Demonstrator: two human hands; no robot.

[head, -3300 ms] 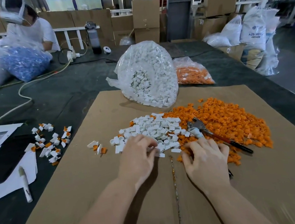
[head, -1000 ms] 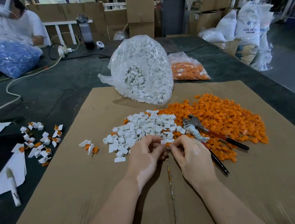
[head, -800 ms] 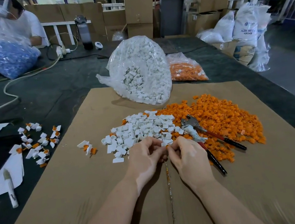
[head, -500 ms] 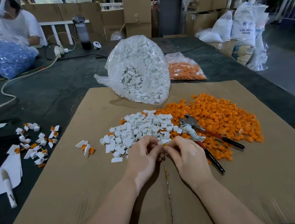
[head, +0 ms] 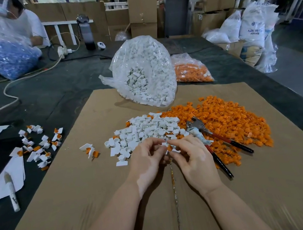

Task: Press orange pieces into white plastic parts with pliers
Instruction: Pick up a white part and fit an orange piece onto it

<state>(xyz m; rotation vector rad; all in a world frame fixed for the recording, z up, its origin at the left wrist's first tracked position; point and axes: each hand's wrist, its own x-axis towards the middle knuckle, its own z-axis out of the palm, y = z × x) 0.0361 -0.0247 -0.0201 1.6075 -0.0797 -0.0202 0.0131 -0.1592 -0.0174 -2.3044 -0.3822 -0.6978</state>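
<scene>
A flat brown cardboard sheet carries a heap of small angular white plastic parts beside a granular orange pile at its 3 o'clock. Red-and-black-handled pliers lie on the orange pile. A sack at 1 o'clock reads "ABS". Just below the white heap, the left hand pinches a white part, fingers curled, and the right hand pinches an orange piece against it.

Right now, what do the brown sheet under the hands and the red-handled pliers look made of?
Flat brown sheet: corrugated cardboard, matte, judging by the centre seam and soft edges. Red-handled pliers: dull grey metal head; handles look coated in red and black plastic or rubber, which one is unclear.
</scene>
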